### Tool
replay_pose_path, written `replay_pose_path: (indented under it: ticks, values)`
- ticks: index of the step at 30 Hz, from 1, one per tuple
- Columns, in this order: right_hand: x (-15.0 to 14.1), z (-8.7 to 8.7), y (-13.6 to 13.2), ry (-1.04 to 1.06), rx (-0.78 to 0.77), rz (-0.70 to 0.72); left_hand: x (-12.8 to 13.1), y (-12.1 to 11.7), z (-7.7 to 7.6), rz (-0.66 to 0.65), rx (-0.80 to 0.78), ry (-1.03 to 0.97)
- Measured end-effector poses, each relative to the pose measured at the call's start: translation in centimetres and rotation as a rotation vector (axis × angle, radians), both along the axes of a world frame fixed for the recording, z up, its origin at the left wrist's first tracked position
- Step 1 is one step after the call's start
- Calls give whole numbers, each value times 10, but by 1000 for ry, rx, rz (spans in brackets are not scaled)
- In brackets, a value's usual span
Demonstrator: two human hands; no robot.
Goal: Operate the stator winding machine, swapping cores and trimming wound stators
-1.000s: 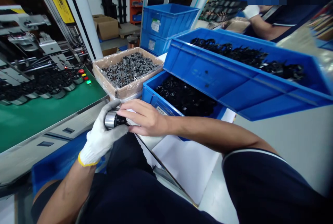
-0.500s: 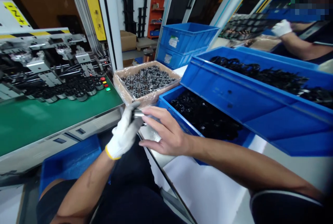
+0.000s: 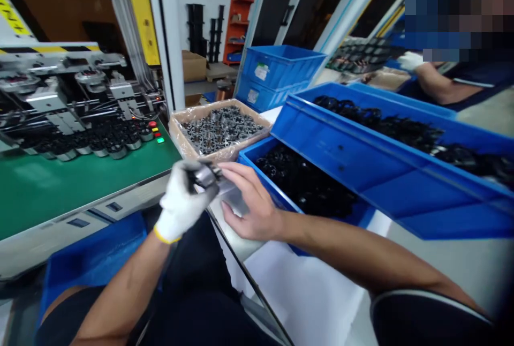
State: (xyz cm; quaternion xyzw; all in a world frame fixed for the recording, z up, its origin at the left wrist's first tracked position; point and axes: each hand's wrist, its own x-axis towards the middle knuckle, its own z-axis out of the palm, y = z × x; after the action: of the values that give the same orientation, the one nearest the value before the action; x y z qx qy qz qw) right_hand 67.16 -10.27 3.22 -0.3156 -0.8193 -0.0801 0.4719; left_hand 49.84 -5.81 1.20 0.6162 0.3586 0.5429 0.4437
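My left hand (image 3: 181,200), in a white glove, is closed round a small metal cylinder with a black end piece (image 3: 204,175). My bare right hand (image 3: 249,200) is beside it, its fingertips touching the part's black end, fingers curled loosely. Both hands hover over the table edge, just in front of a blue bin of black plastic rings (image 3: 305,182). A plastic-lined cardboard box of metal cores (image 3: 220,129) stands right behind the hands.
A green conveyor (image 3: 80,177) with a row of assembled parts (image 3: 96,141) and machine heads lies at the left. A large tilted blue bin of black rings (image 3: 381,142) is at the right. More blue bins (image 3: 277,70) stand behind. A co-worker's gloved hand (image 3: 409,60) works far right.
Both hands have shifted slightly left with the part. The left hand has turned the cylinder, and the right fingers have closed in on its end.
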Motion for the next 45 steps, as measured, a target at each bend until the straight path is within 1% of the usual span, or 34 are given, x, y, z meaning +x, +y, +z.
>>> replay_pose_path:
  ticks: [2,3,5,7,9,12,15,20,22,24,26,29,30,32,33,35,37,38,40,45]
  values:
    - [-2,-5,2,10,-84,-6,-10,-2,5,54,68,4]
    - [-3,-9,3,11,-105,7,-14,-6,7,88,119,41]
    - [-4,-16,6,15,-110,46,-21,-14,12,118,225,194]
    - [-4,-21,9,16,-106,86,-26,-20,16,86,319,337]
    - [-3,-22,9,26,-108,123,-31,-22,20,24,403,388]
    - [-3,-18,8,45,-102,169,-38,-19,25,-75,533,349]
    - [-3,-15,6,23,-82,183,-43,-15,30,-147,607,338]
    - [-3,-17,6,16,-68,168,-43,-19,32,-124,652,353]
    - [-3,-17,5,35,-57,188,-42,-20,30,-96,664,353]
    - [-3,-14,5,42,-62,199,-40,-20,26,-87,632,312]
    - [-2,-9,4,47,-59,179,-39,-18,19,-135,516,242]
    - [1,-4,5,54,3,131,-35,-15,5,-201,252,171]
    - [2,-4,6,40,36,121,-33,-15,1,-196,197,181]
    - [4,-5,8,6,98,117,-29,-15,-7,-152,167,212]
    - [4,-5,8,-5,104,113,-28,-15,-10,-130,177,211]
    - [4,-4,9,2,61,92,-28,-16,-14,-125,205,139]
    - [5,-2,9,10,-1,83,-30,-16,-16,-178,220,48]
    - [5,0,9,5,-19,90,-32,-16,-16,-208,228,35]
    - [5,1,9,-2,-20,121,-36,-13,-13,-231,276,93]
    - [4,-1,8,-2,-18,132,-42,-9,1,-109,577,418]
